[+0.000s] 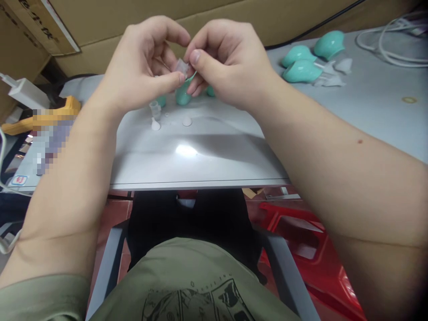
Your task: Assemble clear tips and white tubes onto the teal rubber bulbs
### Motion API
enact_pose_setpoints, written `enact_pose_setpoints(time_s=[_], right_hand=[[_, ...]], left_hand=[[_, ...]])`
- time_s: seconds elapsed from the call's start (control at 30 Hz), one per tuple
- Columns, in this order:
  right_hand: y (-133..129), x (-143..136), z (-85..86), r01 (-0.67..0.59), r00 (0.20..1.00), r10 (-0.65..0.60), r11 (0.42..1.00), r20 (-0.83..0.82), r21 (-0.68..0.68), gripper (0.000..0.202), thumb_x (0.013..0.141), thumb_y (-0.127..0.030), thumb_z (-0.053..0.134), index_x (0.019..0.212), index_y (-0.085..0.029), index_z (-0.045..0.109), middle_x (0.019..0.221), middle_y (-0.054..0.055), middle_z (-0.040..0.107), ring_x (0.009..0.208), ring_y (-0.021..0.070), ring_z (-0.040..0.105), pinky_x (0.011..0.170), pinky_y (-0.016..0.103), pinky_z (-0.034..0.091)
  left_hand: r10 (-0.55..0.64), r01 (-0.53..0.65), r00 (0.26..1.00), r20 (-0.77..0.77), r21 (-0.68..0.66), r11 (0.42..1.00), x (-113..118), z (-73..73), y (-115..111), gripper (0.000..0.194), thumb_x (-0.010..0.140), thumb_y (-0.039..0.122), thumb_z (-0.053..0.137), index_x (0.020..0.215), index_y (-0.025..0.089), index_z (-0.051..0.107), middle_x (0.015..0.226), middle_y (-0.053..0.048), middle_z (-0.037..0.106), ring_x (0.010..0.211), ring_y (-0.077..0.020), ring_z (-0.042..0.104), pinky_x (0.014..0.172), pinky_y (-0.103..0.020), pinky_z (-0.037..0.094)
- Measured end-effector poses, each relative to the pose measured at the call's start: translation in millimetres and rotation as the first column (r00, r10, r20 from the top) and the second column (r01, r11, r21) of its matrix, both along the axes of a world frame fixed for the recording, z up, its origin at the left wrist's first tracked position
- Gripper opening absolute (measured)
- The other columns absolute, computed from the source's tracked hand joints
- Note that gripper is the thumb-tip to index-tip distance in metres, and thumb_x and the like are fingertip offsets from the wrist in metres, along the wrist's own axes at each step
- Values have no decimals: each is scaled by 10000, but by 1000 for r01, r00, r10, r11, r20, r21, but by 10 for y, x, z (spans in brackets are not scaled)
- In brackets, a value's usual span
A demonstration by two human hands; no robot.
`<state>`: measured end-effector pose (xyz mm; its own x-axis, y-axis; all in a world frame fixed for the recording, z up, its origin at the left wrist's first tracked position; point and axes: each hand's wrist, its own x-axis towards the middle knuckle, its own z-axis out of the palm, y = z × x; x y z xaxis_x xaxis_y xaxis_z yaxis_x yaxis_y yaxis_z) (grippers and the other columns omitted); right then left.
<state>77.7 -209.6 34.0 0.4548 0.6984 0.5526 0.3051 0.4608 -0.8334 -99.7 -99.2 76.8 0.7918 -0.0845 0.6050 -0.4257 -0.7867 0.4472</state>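
Note:
A small translucent plastic part (pixel 181 67) is held up over the back of the table between both hands. My left hand (pixel 152 62) pinches it from the left with thumb and fingers. From the other side, the thumb and forefinger of my right hand (pixel 222 62) close on its right edge. Just below and behind the hands stands a teal rounded piece (pixel 183 94), partly covered by fingers. A clear plastic fitting (pixel 155 108), a small white teardrop-shaped piece (pixel 155 125) and a white dome-shaped piece (pixel 187 121) lie on the table under my hands.
Several glossy teal shells (pixel 302 70) with whitish parts lie at the back right, near a coiled white cable (pixel 384 47). At the left are a yellow tool (pixel 68 107) and a white plug adapter (pixel 28 92). Cardboard (pixel 100 22) walls the back. A red plastic stool (pixel 301 249) stands below right.

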Motion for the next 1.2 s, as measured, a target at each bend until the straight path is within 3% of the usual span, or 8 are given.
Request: enact_pose_setpoints(time_s=[0.17,0.4,0.7,0.87,0.97,1.03,1.1,1.2], right_hand=[[1,28,-42,-62,995,55,995,87,79,165,968,25,683,930,-135,693,707,-21,696,564,116,684,512,237,484],[-66,21,-75,-2,949,19,998,313,-56,90,906,-123,745,859,-199,756,736,-6,675,660,123,577,616,351,386],[-161,-12,-20,46,861,50,983,506,-175,183,904,-27,710,874,-193,782,694,-24,636,642,117,500,617,344,339],[-141,-55,-57,-2,864,115,975,491,-224,164,891,-63,684,883,-193,785,710,-35,660,666,120,545,661,338,371],[-132,-69,-89,-10,836,131,974,533,-225,176,899,-69,673,909,-195,796,771,-18,669,703,126,526,692,340,363],[-127,-69,-103,-2,818,144,969,558,-248,144,917,-108,692,917,-192,809,818,-5,693,730,128,535,713,339,370],[-121,-65,-115,-3,803,149,969,577,-246,111,921,-149,714,921,-190,816,847,2,714,748,132,557,725,336,382],[-117,-61,-129,-13,784,158,971,600,-238,111,915,-185,707,940,-194,816,892,16,738,787,155,583,740,341,402]], left_hand=[[-6,7,1000,13,-3,1000,-10,12,13,745,968,734,661,1556,290,769,1169,-116,809,1413,-414,564,1165,-618,511],[-3,3,1000,24,-22,1000,-6,-4,41,775,954,754,665,1563,286,767,1157,-118,810,1399,-421,565,1166,-624,511],[1,0,1000,21,-20,1000,-67,-87,84,795,939,767,678,1562,282,771,1139,-119,812,1379,-426,570,1165,-628,513],[37,-37,999,7,-22,999,7,-72,585,705,933,740,713,1461,286,819,1062,-111,811,1295,-410,608,1116,-612,538],[195,-189,972,-128,59,980,94,-9,1079,514,795,677,845,1106,270,886,908,-110,789,945,-338,655,833,-524,577],[345,-323,917,-201,134,937,128,19,1299,443,625,624,902,841,242,849,839,-130,773,710,-288,603,624,-459,482],[362,-343,911,-197,127,931,129,12,1338,450,592,630,901,820,246,842,833,-133,768,721,-309,627,631,-467,484],[189,-190,974,-128,3,982,72,-67,1063,564,762,706,837,1136,288,887,936,-113,782,1072,-389,689,914,-564,579]])
